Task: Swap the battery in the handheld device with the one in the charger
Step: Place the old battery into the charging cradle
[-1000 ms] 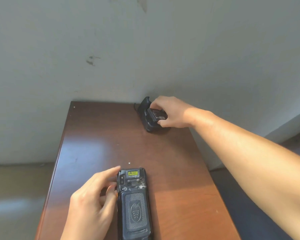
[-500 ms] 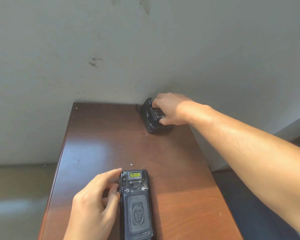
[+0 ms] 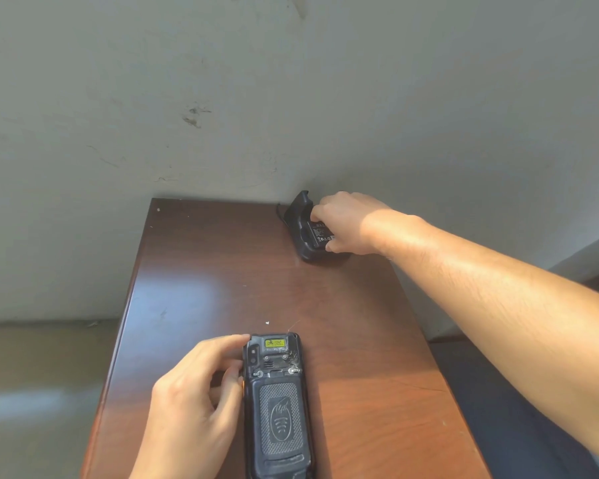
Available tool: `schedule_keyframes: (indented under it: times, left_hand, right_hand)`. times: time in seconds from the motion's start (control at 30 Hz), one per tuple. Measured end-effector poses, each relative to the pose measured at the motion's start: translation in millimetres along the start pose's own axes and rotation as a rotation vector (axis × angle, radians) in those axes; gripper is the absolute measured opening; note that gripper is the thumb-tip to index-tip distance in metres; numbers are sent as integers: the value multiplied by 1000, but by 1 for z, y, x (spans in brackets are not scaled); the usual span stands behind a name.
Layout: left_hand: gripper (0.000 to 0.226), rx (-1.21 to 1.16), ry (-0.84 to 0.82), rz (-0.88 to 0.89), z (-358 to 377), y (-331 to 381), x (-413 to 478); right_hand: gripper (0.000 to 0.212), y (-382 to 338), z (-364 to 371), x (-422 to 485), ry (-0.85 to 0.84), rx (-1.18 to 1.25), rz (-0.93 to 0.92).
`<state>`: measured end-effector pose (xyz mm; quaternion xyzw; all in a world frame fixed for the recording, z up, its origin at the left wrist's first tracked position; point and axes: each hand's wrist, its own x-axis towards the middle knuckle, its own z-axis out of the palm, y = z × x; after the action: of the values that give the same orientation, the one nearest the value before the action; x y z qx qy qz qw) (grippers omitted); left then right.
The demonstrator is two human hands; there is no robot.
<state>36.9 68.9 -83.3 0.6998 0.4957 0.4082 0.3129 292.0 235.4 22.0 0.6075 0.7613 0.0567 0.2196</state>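
Brown worktop (image 3: 222, 271), charger (image 3: 301, 216) far beyond the handheld device (image 3: 277, 402): right hand (image 3: 346, 223) pinches the docked battery (image 3: 320, 233) in its grip; best pulled straight out. Left hand (image 3: 191, 402), grip loose, braces the handheld device.

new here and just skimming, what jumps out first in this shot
At the far right corner of the brown table, the right hand pinches the battery sitting in the black charger. Nearer, the handheld device lies back-up, with the left hand touching its left side.
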Motion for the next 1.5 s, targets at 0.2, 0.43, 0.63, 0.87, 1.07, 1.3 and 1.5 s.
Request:
schedule_keyframes:
  times: [0.2,0.43,0.63,0.87,1.07,1.3,1.5]
  left_hand:
    - [41,-21,31,22,-1,3,0]
    - [54,5,6,-6,0,-1,-1]
    - [58,-22,26,-11,1,-1,-2]
    - [57,-2,3,-9,-2,4,1]
    - [53,3,-5,-3,-5,5,1]
    - [47,9,-12,0,-4,4,0]
    - [46,-8,-11,11,-4,2,0]
  right_hand:
    - [30,-1,5,3,-1,6,75]
    - [28,-1,4,11,-33,40,79]
    - [35,2,-3,11,-62,82,84]
    - [36,-1,-7,6,-35,-20,19]
    - [37,-2,-7,6,-32,-29,38]
    - [56,4,-4,11,-83,128,101]
    - [53,7,-6,14,-89,124,69]
